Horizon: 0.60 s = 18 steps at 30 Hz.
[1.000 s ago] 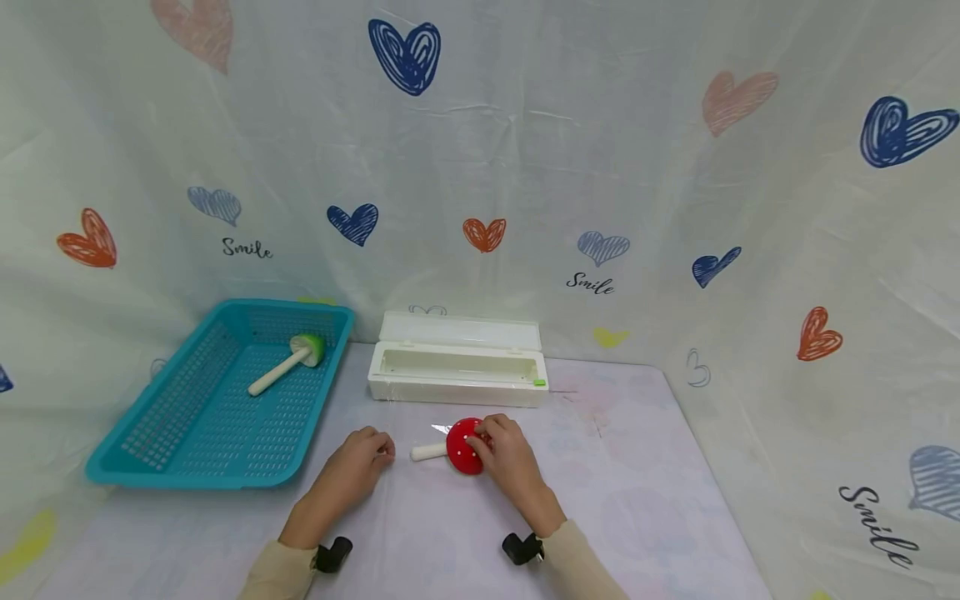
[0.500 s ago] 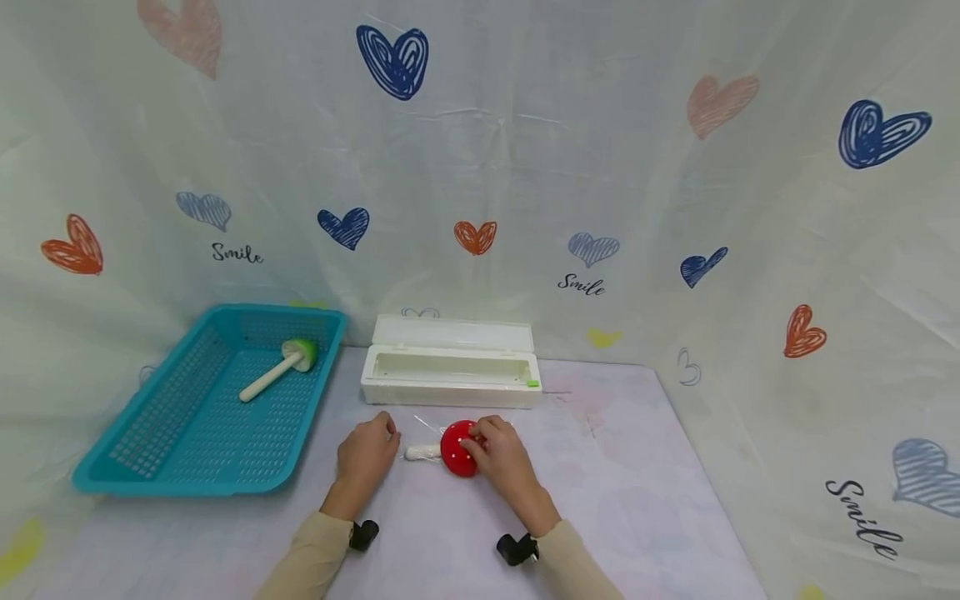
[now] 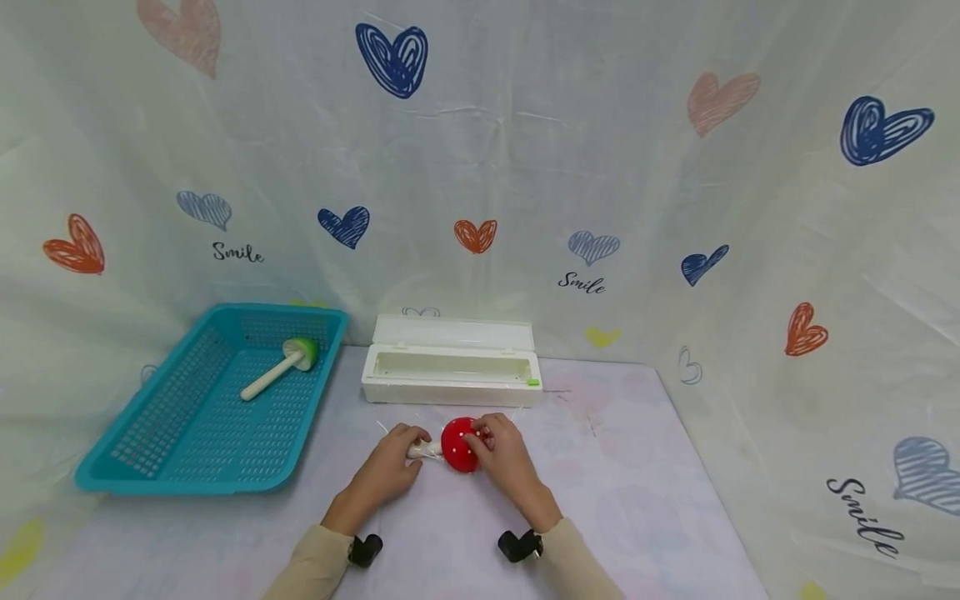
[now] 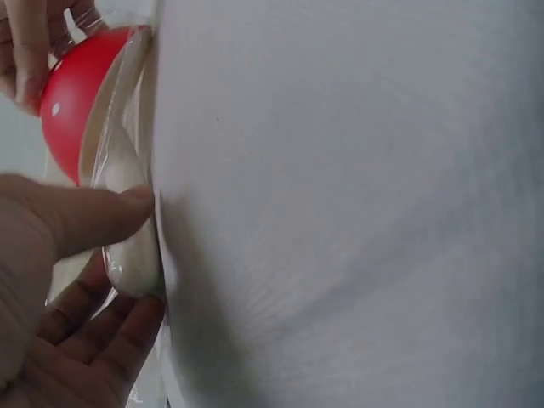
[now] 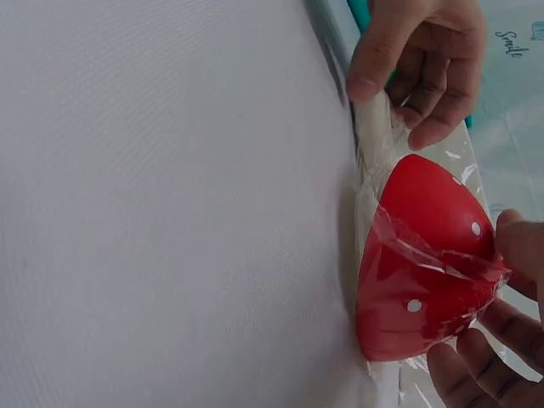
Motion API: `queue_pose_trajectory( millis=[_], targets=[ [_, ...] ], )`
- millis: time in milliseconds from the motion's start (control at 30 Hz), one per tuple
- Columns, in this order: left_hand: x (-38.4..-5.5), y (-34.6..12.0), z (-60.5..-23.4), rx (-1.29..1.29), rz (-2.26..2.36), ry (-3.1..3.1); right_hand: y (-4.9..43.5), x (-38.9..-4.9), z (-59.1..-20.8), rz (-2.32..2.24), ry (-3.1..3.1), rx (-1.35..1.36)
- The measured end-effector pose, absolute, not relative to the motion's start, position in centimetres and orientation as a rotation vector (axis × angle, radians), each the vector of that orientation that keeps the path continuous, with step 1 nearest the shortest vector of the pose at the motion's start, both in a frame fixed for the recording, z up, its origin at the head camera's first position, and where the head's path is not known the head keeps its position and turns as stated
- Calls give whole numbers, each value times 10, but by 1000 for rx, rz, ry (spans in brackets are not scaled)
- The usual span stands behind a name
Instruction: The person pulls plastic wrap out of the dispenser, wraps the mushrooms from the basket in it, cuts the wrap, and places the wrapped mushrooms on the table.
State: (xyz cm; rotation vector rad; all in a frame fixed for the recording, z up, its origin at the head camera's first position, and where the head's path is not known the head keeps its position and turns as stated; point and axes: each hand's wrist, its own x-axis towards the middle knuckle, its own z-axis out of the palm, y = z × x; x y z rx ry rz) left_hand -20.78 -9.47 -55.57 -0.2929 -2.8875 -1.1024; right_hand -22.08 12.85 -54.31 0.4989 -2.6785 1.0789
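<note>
A red toy mushroom (image 3: 459, 446) with white dots and a pale stem (image 4: 134, 255) lies on its side on the table. Clear plastic film (image 5: 425, 246) covers the cap and stem, wrinkled in places. My left hand (image 3: 392, 467) holds the stem end through the film, thumb on one side and fingers on the other. At the cap's top, my right hand (image 3: 506, 458) grips cap and film, with the thumb (image 5: 517, 246) on the red surface and the fingertips near the film's gathered edge.
Behind the hands stands a long white box (image 3: 450, 392) with its lid raised. To the left, a blue perforated basket (image 3: 187, 483) holds a green-topped toy mushroom (image 3: 281, 371). A heart-printed sheet (image 3: 525, 167) hangs at the back and sides.
My left hand has moved right from beside the mushroom onto its stem, over which film now lies. The right hand stays at the cap.
</note>
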Motion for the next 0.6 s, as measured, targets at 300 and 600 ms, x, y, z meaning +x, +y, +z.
queue_pose_trajectory(
  millis=[300, 600],
  targets=[
    [-217, -95, -555, -265, -1043, -2939, 143, -220, -545, 1184, -2636, 645],
    [-218, -96, -546, -289, -1167, -2924, 152, -219, -553, 1088, -2552, 667]
  ],
)
